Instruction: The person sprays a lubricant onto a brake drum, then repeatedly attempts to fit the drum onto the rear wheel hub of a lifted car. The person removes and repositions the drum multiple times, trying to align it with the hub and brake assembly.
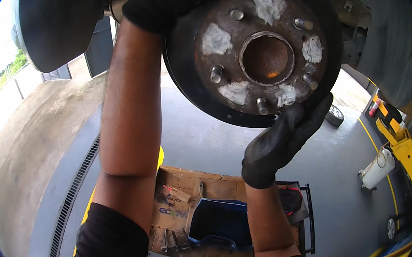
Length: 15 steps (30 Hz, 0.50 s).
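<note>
A rusty wheel hub (218,25) faces me at the top centre, with several bare studs around its round centre bore and pale scraped patches between them. Behind it sits a dark round backing plate (182,74). My right hand (284,140), in a black glove, rests at the plate's lower right edge; its fingers are stretched upward along the rim. At the upper left, my left hand (151,6), gloved in black too, reaches up beside the plate's left side. Its fingers are lost in the dark there.
Below stands a cardboard-covered cart (174,176) bearing a blue-rimmed dark tray (220,222), a brush (201,189) and metal tools (171,240). Yellow lift arms (408,158), a white tank (378,167) and a loose wheel (335,115) are on the right. A floor drain (74,197) runs left.
</note>
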Tool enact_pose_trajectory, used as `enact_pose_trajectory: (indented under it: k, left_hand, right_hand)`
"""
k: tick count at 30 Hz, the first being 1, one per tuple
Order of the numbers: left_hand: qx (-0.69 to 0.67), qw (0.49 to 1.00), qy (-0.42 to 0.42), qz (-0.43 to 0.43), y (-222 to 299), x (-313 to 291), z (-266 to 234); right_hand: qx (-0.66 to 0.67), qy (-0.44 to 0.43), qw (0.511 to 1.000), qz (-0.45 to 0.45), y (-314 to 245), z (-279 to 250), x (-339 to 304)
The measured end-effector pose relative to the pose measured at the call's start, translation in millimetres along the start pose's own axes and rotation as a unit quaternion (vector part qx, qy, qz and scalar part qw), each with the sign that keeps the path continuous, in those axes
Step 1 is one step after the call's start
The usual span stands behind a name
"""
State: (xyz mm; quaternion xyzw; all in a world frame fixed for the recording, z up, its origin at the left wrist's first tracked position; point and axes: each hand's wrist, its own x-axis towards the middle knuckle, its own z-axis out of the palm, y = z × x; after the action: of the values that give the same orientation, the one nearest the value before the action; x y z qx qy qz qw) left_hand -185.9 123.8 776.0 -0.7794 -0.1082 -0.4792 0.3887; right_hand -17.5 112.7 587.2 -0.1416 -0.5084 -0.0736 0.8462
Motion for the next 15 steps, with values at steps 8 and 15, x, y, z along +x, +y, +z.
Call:
enact_pose_trajectory:
  k: [8, 15]
  left_hand:
    - [-0.344, 0.914, 0.152, -0.153, -20, 11, 6]
    - [-0.131, 0.941, 0.154, -0.27, -3, -74, 22]
  right_hand:
    - [-0.064, -0.045, 0.985, 0.156, 16, -75, -40]
    - [-0.088, -0.147, 0.985, 0.018, 27, -73, 76]
